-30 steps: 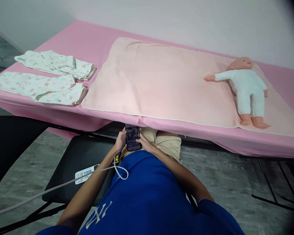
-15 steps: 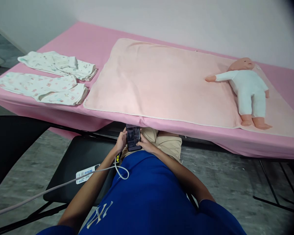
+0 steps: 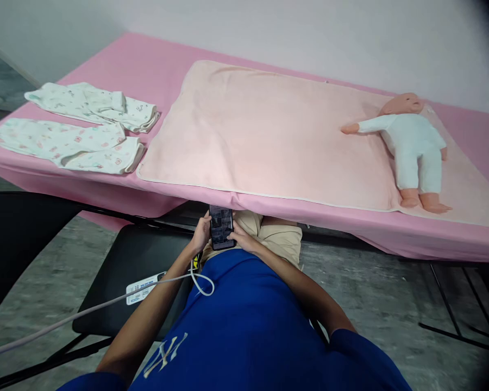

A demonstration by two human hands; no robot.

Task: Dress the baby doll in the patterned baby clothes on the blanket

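Low in my lap, at the table's front edge, is a dark smartphone (image 3: 221, 228) with its screen lit and facing me. My left hand (image 3: 201, 234) grips the phone's left side. On its right side, my right hand (image 3: 243, 238) holds the lower part, the thumb over the screen. Part of the phone's top end lies by the hanging pink cloth. Fingers behind the phone are hidden. A pale cable (image 3: 106, 304) runs from the left across my left forearm and loops near my waist.
A pink-covered table (image 3: 150, 60) bears a peach blanket (image 3: 269, 136). At its right lies a baby doll (image 3: 409, 141) in white. Two folded printed baby garments (image 3: 93, 106) (image 3: 73, 144) lie at the left. A black chair (image 3: 106, 293) holds a white printed phone-shaped object (image 3: 140, 290).
The dim picture on the phone screen has shifted. Both hands stay on the phone, and the view has tilted very slightly.
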